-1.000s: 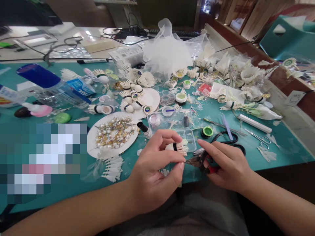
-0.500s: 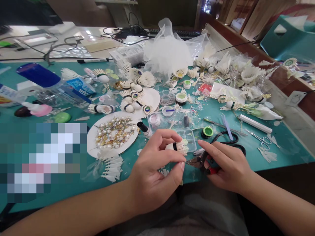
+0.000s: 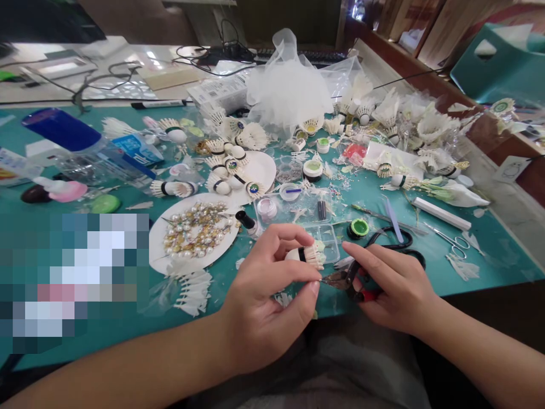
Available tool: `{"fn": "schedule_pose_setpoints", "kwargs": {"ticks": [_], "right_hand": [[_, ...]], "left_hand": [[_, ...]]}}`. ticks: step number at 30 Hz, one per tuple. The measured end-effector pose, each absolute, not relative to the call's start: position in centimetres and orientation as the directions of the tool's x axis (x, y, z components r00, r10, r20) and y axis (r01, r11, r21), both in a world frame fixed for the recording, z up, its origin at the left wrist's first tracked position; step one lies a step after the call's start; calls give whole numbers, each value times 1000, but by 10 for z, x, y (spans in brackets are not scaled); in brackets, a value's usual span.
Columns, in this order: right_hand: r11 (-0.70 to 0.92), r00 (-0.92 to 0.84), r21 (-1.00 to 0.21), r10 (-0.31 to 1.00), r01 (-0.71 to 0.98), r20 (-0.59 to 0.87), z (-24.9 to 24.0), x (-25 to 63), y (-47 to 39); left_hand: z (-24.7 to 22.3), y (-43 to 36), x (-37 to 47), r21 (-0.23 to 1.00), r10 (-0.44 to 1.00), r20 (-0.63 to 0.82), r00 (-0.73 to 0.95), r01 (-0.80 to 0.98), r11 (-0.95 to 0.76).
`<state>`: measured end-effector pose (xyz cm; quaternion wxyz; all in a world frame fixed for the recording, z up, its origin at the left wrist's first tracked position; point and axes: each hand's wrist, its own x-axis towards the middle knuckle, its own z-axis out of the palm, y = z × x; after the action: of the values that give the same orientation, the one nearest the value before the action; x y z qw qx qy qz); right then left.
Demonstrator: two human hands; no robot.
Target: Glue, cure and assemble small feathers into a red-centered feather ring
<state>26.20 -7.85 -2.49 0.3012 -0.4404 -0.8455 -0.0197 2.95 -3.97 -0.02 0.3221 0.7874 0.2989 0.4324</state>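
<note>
Tabletop (image 3: 506,255) in teal beneath pliers (image 3: 339,280) and shuttlecock (image 3: 304,255), keyboard (image 3: 264,55) behind white netting (image 3: 287,91).

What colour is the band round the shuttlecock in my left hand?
The band on that shuttlecock is black, best seen in the head view.

A worktable with a smooth teal-green covering (image 3: 511,255) fills the lower part of the room, its surface lit by soft, pale daylight-like brightness. Behind it lies a whitish, glossy desktop (image 3: 140,54) with bright reflections, and a dark, flat-screened monitor (image 3: 46,20) stands at the far left. A black keyboard (image 3: 306,58) sits beneath a broad, dark rectangular panel (image 3: 289,23) at the back. Along the right run a pale grey ledge (image 3: 515,210) and a reddish-brown wooden border (image 3: 494,142); beyond them are light-brown wooden boards (image 3: 451,28) and a teal bin with an oval cut-out (image 3: 506,74). Deep shadow hides the floor.
</note>
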Motion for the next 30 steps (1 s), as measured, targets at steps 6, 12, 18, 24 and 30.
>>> {"fn": "schedule_pose_setpoints", "kwargs": {"ticks": [6, 12, 18, 24, 30], "right_hand": [[629, -446, -265, 734, 731, 513, -23, 262, -78], [640, -489, -217, 727, 737, 482, -18, 264, -81], [629, -508, -140, 722, 765, 469, -11, 261, -85], [627, -519, -117, 723, 770, 456, -11, 260, -84], [657, -548, -129, 708, 743, 445, -9, 261, -84]], "left_hand": [[0, -40, 29, 766, 756, 471, 454, 214, -606], [0, -42, 30, 766, 761, 481, 436, 214, -606], [0, -42, 29, 738, 727, 495, 476, 212, -641], [-2, -42, 29, 733, 732, 483, 479, 236, -638], [-5, -41, 27, 766, 744, 437, 505, 223, -602]]}}
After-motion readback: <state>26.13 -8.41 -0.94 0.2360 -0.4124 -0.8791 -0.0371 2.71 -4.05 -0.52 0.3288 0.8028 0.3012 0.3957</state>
